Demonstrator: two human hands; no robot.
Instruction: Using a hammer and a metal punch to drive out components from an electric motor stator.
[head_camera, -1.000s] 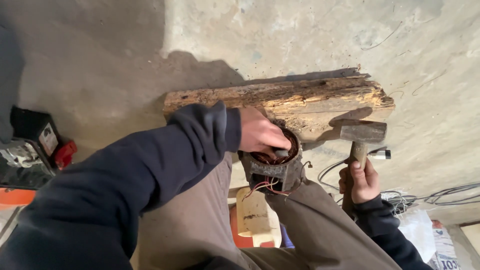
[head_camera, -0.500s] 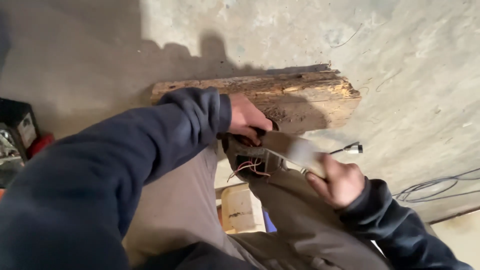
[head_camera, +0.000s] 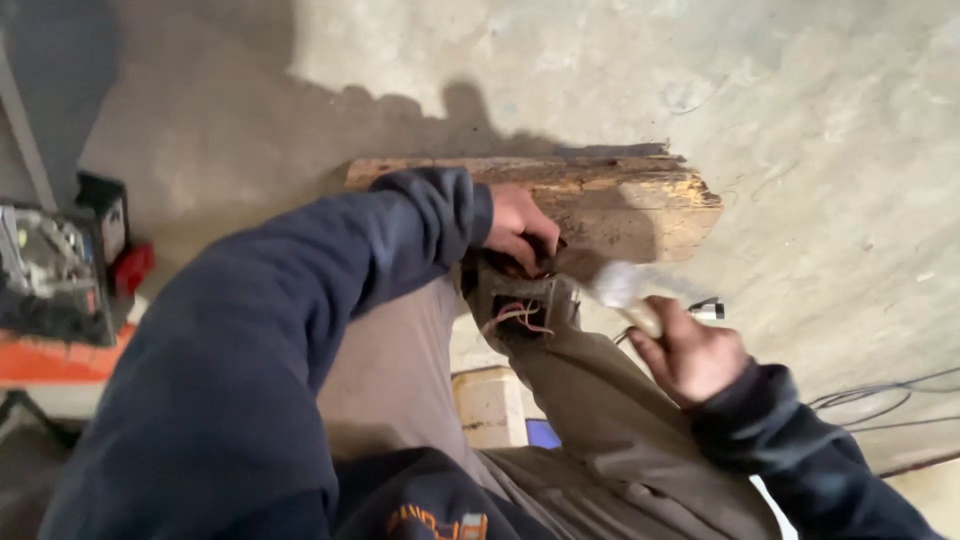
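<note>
Hammer (head_camera: 625, 290), gripped in right hand (head_camera: 690, 355), now swung down from its raised position, head blurred beside the motor part (head_camera: 520, 300) that left hand (head_camera: 520, 228) pins against the weathered wood block (head_camera: 620, 200): strike underway.

Your sleeves (head_camera: 300, 330) dark navy, your trousers (head_camera: 400, 370) dull khaki, your wood block (head_camera: 620, 200) pale tan with darker brown rotted streaks, thin reddish wires (head_camera: 515, 318) by your knee, grey mottled concrete floor (head_camera: 780, 90), red and black tool (head_camera: 110, 250) at your left, orange edge (head_camera: 50, 360) beneath it.
</note>
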